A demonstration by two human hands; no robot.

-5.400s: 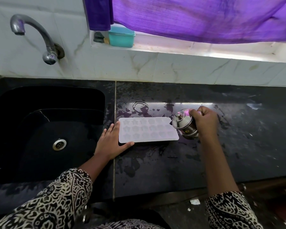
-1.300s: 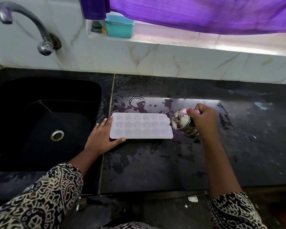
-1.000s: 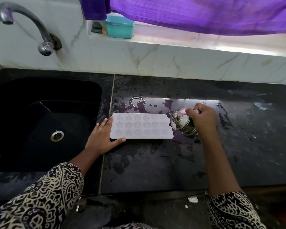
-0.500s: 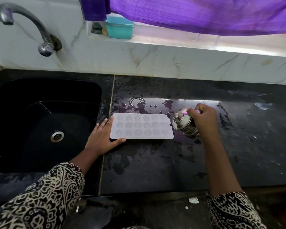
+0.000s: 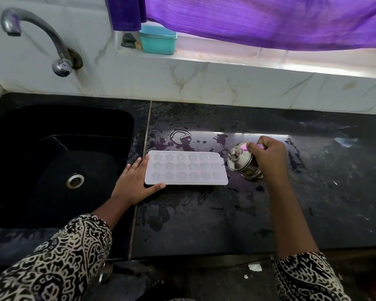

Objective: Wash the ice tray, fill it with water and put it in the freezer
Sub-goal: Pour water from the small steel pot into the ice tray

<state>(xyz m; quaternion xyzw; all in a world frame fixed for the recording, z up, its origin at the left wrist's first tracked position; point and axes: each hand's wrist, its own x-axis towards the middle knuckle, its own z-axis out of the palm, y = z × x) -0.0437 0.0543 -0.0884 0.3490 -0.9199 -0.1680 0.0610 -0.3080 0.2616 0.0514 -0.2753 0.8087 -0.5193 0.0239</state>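
Bracing the white ice tray (image 5: 186,168) with the left grip (image 5: 135,183), fingers lying straight against the tray's left end and thumb stretching along its near edge (open-handed, nothing curled round it). Resting the tray flat on the wet black counter (image 5: 204,224), just right of the sink (image 5: 130,135) and about midway between the counter's back and front edges. Curling the right grip (image 5: 269,158) round a small steel bottle (image 5: 240,162), tilting it so its knobbed top is pointing at the tray's right end, just beside it (whether touching, cannot tell). Standing on the sill beyond the counter's back edge: a teal box (image 5: 157,41), under a purple curtain (image 5: 269,20). Arching over the sink's far left corner: a metal tap (image 5: 41,33).
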